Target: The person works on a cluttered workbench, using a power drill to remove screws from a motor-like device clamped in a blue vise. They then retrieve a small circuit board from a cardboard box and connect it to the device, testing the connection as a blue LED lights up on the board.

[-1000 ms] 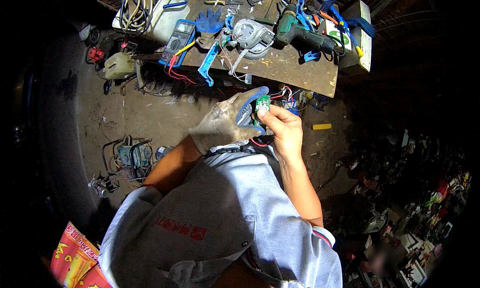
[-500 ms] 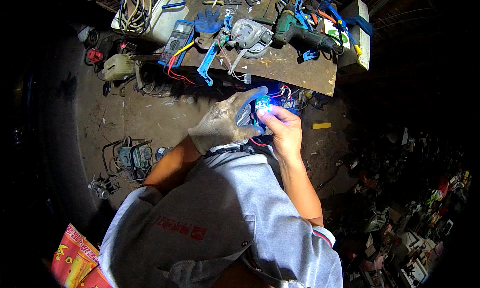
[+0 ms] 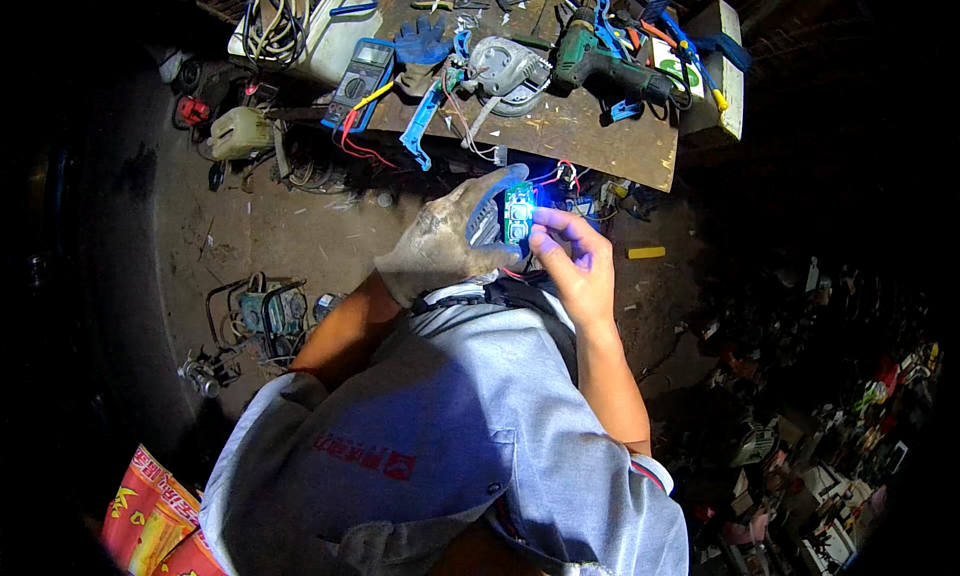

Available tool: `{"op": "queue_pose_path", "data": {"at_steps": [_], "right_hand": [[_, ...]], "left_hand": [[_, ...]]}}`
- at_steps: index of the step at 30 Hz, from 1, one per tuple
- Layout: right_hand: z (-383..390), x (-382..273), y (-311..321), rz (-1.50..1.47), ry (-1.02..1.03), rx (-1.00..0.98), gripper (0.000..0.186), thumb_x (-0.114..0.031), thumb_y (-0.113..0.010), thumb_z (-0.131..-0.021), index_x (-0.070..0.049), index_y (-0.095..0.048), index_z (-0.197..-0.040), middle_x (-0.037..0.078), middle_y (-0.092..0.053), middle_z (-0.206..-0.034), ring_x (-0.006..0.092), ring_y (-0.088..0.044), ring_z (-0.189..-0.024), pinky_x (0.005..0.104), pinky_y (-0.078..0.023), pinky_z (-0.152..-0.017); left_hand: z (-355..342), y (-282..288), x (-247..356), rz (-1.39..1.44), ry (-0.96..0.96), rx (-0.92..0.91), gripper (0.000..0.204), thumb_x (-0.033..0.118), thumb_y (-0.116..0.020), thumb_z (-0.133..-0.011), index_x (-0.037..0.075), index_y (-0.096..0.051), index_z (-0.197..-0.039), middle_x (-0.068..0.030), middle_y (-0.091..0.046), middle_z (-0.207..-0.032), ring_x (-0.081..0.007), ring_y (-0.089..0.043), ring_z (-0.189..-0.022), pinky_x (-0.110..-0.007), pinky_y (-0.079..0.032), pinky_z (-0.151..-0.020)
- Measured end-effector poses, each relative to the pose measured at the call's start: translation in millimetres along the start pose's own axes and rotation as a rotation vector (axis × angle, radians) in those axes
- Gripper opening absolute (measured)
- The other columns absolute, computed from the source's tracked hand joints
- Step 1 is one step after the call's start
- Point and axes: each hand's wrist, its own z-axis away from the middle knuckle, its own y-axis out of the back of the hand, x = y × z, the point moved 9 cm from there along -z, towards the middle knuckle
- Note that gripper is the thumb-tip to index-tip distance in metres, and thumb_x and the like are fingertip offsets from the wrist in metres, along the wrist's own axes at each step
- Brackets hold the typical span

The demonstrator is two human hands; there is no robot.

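Note:
A small green circuit board [image 3: 518,226] with two square button-like parts is between my hands, and a bright blue light glows at its right edge. My left hand [image 3: 445,231], in a worn grey glove with blue-coated fingers, curls around a grey ribbed part [image 3: 484,222] just left of the board. What else lies under that palm is hidden. My bare right hand [image 3: 578,261] holds the board's right edge with thumb and index finger. Red wires [image 3: 566,166] run near the board's top.
Ahead stands a workbench [image 3: 620,151] bearing a multimeter [image 3: 360,81], a blue-grey glove [image 3: 420,51], an opened grey power-tool housing [image 3: 508,71] and a green drill [image 3: 605,66]. A yellow block [image 3: 646,253] lies on the floor. Piled scrap [image 3: 820,476] covers the right side.
My right thumb has slid off the board's face toward its right edge, uncovering the square parts. The board now faces up more fully. My left hand keeps its hold.

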Motion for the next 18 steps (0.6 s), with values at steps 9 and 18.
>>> {"op": "queue_pose_path", "data": {"at_steps": [9, 18], "right_hand": [[2, 0, -2, 0.127, 0.072, 0.077, 0.023, -0.011, -0.078, -0.077, 0.001, -0.068, -0.094, 0.006, -0.060, -0.089, 0.0131, -0.058, -0.083, 0.0266, -0.047, -0.077], [3, 4, -1, 0.107, 0.050, 0.113, 0.023, -0.014, -0.079, -0.076, 0.000, -0.068, -0.089, 0.007, -0.062, -0.084, 0.0143, -0.059, -0.080, 0.0285, -0.047, -0.077]], "left_hand": [[0, -2, 5, -0.104, -0.067, 0.003, 0.085, 0.022, -0.082, -0.068, 0.005, -0.042, -0.141, -0.0196, -0.055, -0.130, -0.0284, -0.056, -0.120, -0.038, -0.044, -0.101], [2, -2, 12, -0.096, -0.037, 0.014, 0.083, 0.027, -0.083, -0.070, 0.004, -0.044, -0.140, -0.0201, -0.056, -0.128, -0.0280, -0.057, -0.117, -0.038, -0.046, -0.099]]}}
